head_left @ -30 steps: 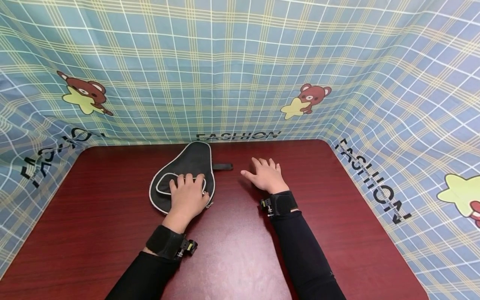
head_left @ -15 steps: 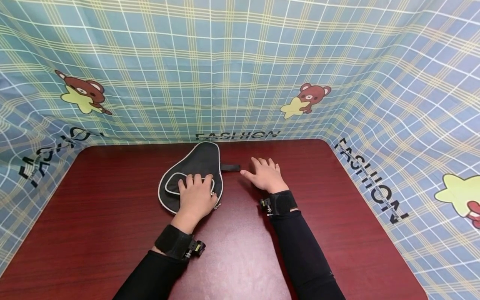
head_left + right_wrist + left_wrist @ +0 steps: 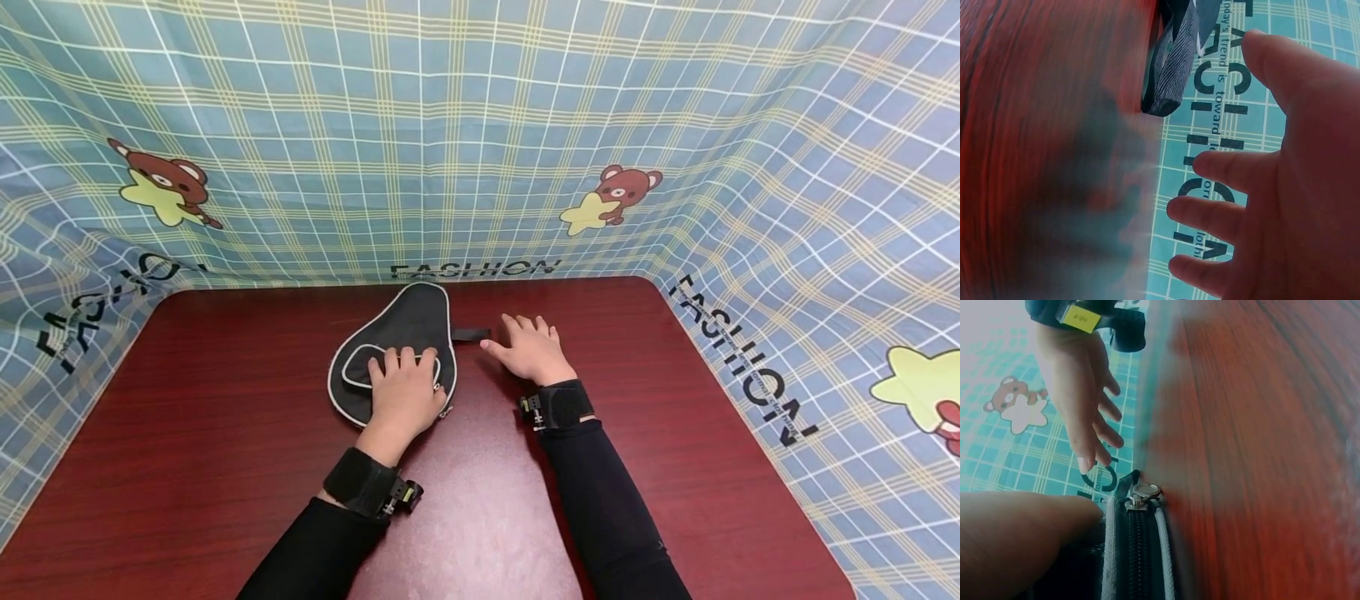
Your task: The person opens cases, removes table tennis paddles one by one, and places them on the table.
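A black table tennis paddle case [image 3: 418, 315] with white piping lies flat at the back of the table, its narrow end toward the curtain. My left hand [image 3: 403, 398] rests on its wide part, over the small front pocket [image 3: 363, 367], fingers spread and hiding some of it. In the left wrist view a metal zipper pull [image 3: 1146, 490] sits at the zipper's end on the case's edge. From the case's right side sticks out a short black strap loop [image 3: 469, 335]. Beside its tip is my right hand [image 3: 534, 353], fingers spread and holding nothing; contact between thumb and strap cannot be told.
The dark red wooden table [image 3: 202, 433] has rounded far corners. A blue checked curtain [image 3: 495, 150] with bears and lettering encloses its back and sides. A camera is strapped to each wrist.
The case has slid to the right across the table under my left hand, bringing the strap loop up to my right thumb. My right hand has stayed in place.
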### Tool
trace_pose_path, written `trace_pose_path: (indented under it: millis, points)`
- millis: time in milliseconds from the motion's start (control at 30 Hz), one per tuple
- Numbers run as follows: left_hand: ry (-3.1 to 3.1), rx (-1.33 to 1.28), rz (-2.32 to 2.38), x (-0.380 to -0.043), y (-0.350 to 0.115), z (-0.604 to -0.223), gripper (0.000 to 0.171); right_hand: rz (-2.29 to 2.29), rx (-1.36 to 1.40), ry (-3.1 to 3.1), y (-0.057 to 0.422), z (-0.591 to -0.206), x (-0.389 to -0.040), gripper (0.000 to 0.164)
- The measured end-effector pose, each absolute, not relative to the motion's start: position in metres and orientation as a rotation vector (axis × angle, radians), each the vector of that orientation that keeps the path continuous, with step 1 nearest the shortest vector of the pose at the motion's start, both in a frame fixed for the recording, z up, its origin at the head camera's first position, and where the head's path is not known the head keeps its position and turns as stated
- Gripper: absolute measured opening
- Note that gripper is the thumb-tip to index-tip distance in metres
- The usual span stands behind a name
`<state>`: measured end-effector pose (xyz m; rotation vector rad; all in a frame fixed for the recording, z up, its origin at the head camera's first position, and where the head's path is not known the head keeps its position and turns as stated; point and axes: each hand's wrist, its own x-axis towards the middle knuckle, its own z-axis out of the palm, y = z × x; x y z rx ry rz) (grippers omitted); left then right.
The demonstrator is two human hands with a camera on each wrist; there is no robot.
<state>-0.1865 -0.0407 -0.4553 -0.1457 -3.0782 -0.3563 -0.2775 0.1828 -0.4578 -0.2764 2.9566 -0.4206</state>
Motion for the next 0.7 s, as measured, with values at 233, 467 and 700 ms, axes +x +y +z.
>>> trace_pose_path:
  millis: [233, 467, 700]
  points:
    - [-3.093, -0.205, -0.369, -0.186, -0.048, -0.451, 0.069, -0.469, -0.37, 2.942, 0.18, -0.461, -0.277, 0.082]
    - [-3.143, -0.275, -0.424, -0.189, -0.062, -0.45, 0.078, -0.547, -0.53, 2.887, 0.17, -0.464, -0.277, 0.077]
    - [-3.144, -0.363, -0.428, -0.195, -0.077, -0.454, 0.086, -0.546, -0.65, 2.871, 0.158, -0.467, -0.272, 0.079]
